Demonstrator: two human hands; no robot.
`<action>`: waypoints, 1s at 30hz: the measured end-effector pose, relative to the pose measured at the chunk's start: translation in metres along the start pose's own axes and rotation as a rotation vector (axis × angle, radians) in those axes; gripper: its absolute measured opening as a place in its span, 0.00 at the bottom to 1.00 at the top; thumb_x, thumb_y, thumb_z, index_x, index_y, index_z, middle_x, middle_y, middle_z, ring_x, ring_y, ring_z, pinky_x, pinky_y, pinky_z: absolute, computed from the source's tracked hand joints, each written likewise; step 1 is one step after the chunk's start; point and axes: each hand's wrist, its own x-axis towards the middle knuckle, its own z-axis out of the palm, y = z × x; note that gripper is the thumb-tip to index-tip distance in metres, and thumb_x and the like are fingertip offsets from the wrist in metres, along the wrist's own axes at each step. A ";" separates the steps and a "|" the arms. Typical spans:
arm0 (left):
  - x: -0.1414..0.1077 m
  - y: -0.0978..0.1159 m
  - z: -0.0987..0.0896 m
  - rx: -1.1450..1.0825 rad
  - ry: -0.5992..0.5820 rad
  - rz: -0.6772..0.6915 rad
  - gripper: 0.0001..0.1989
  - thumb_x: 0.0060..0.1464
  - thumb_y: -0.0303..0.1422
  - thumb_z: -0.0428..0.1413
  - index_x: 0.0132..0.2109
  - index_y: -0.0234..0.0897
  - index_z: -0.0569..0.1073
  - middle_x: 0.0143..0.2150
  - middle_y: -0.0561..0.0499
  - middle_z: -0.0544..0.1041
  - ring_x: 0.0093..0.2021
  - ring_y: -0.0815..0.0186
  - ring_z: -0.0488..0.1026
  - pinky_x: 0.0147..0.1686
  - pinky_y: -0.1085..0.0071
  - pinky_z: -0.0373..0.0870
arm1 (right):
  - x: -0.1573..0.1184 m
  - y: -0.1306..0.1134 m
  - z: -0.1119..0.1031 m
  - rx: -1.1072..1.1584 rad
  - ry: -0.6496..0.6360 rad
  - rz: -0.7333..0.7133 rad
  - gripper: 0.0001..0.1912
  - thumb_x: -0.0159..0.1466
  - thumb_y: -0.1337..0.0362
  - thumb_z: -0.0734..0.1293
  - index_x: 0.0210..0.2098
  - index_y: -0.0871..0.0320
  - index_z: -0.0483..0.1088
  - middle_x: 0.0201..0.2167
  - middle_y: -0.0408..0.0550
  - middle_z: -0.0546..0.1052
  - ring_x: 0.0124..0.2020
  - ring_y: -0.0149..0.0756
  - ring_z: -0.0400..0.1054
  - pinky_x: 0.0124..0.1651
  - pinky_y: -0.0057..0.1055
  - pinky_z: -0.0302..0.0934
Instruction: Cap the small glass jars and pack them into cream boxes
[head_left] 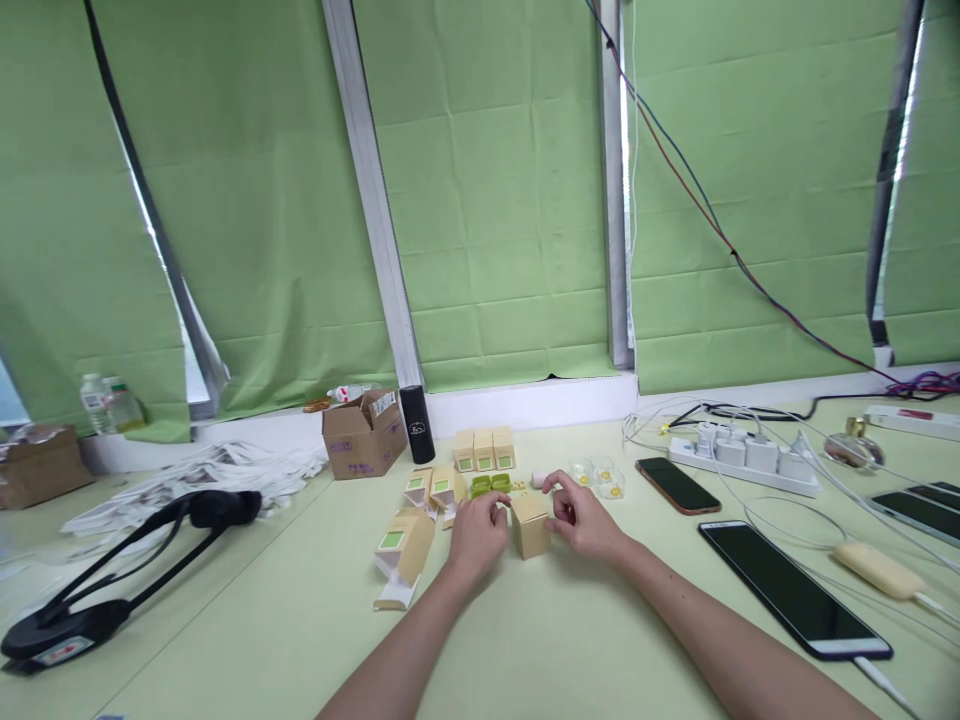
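Note:
A small tan cardboard box (pixel 532 532) stands on the table between my two hands, its top closed or nearly so. My left hand (pixel 478 532) is curled at the box's left side, fingertips by its upper edge. On the other side, my right hand (pixel 586 518) has its thumb against the box and its index finger bent over the top corner. Just behind are green plastic pieces (pixel 490 485) and a small pale pink cylinder (pixel 538 479). Clear round containers with yellow centres (pixel 600 477) lie behind my right hand. Partly open boxes with green labels (pixel 405 545) lie left of my left hand.
Three closed boxes (pixel 484 450) stand in a row at the back, near a black cylinder (pixel 417 424) and a brown carton (pixel 364 434). Phones (pixel 795 585), a power strip (pixel 742 460) and cables occupy the right. A black headset (pixel 135 560) lies at left.

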 end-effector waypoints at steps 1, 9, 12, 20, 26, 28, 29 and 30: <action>0.000 0.000 0.000 0.001 0.002 0.002 0.15 0.56 0.22 0.51 0.41 0.38 0.81 0.24 0.54 0.76 0.28 0.65 0.71 0.39 0.69 0.63 | 0.001 0.003 0.000 0.005 0.014 0.014 0.19 0.56 0.69 0.67 0.44 0.51 0.59 0.19 0.30 0.62 0.22 0.31 0.57 0.28 0.26 0.49; -0.003 0.004 -0.002 0.001 -0.004 0.032 0.15 0.54 0.21 0.51 0.31 0.38 0.80 0.23 0.54 0.75 0.28 0.65 0.71 0.37 0.70 0.62 | 0.007 0.023 0.005 -0.210 0.096 0.211 0.07 0.64 0.66 0.64 0.41 0.52 0.63 0.22 0.35 0.69 0.26 0.34 0.64 0.31 0.27 0.49; -0.003 0.002 -0.003 0.039 0.026 -0.010 0.14 0.53 0.21 0.51 0.31 0.39 0.80 0.24 0.53 0.76 0.29 0.64 0.72 0.38 0.70 0.62 | 0.009 0.027 0.005 -0.278 0.051 0.274 0.06 0.63 0.70 0.65 0.37 0.53 0.65 0.24 0.39 0.72 0.28 0.34 0.65 0.32 0.27 0.48; 0.000 0.003 -0.006 0.200 -0.015 -0.112 0.12 0.57 0.25 0.52 0.37 0.39 0.81 0.31 0.49 0.81 0.35 0.60 0.76 0.40 0.68 0.63 | 0.011 0.028 0.003 -0.237 0.010 0.280 0.05 0.62 0.71 0.66 0.37 0.55 0.68 0.24 0.41 0.73 0.28 0.34 0.66 0.33 0.28 0.52; -0.001 0.005 -0.008 0.247 -0.016 -0.097 0.14 0.58 0.26 0.50 0.40 0.39 0.81 0.31 0.49 0.81 0.36 0.59 0.78 0.42 0.66 0.64 | 0.011 0.015 -0.020 -0.017 -0.090 0.195 0.16 0.58 0.71 0.66 0.46 0.54 0.67 0.33 0.42 0.73 0.34 0.35 0.69 0.38 0.30 0.61; -0.002 0.006 -0.009 0.245 -0.016 -0.089 0.14 0.58 0.26 0.50 0.40 0.39 0.81 0.31 0.49 0.82 0.36 0.58 0.78 0.42 0.66 0.64 | 0.011 0.007 -0.028 0.084 -0.118 0.168 0.21 0.57 0.69 0.68 0.50 0.52 0.66 0.44 0.45 0.72 0.37 0.35 0.69 0.40 0.32 0.64; -0.002 0.007 -0.009 0.245 -0.017 -0.088 0.14 0.58 0.25 0.50 0.39 0.39 0.81 0.31 0.48 0.82 0.37 0.58 0.78 0.43 0.65 0.64 | 0.010 0.003 -0.030 0.110 -0.126 0.155 0.23 0.57 0.67 0.69 0.52 0.51 0.65 0.48 0.47 0.71 0.39 0.35 0.69 0.42 0.33 0.65; -0.002 0.009 -0.010 0.247 -0.018 -0.087 0.14 0.58 0.25 0.50 0.39 0.39 0.80 0.31 0.48 0.82 0.37 0.58 0.78 0.43 0.65 0.64 | 0.010 -0.001 -0.031 0.121 -0.136 0.143 0.25 0.57 0.66 0.70 0.53 0.51 0.64 0.52 0.48 0.69 0.40 0.35 0.69 0.43 0.34 0.65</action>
